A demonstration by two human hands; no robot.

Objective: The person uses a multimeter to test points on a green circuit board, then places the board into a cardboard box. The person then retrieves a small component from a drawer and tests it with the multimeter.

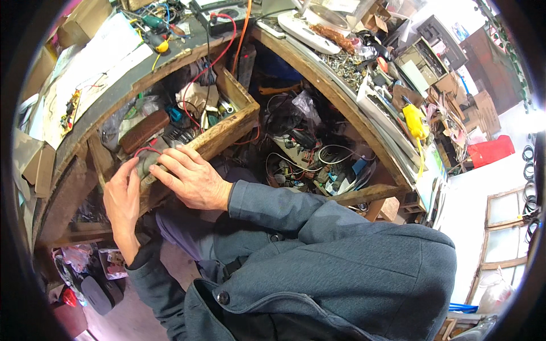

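At the front edge of an open wooden drawer, both hands come together around a small grey object. A short red wire arches above that object, and its exact kind is hard to make out. My left hand grips the object from the left, thumb and forefinger raised along its side. From the right, my right hand closes its fingers on the same object, partly covering it. Just behind them in the drawer lies a brown oblong block, beside metal tools and crumpled pale paper.
A cluttered workbench curves around the drawer, with papers at left and a black box at the back. Below the right-hand bench, a wooden bin holds tangled cables and parts. A yellow tool sits at right; a black case is at lower left.
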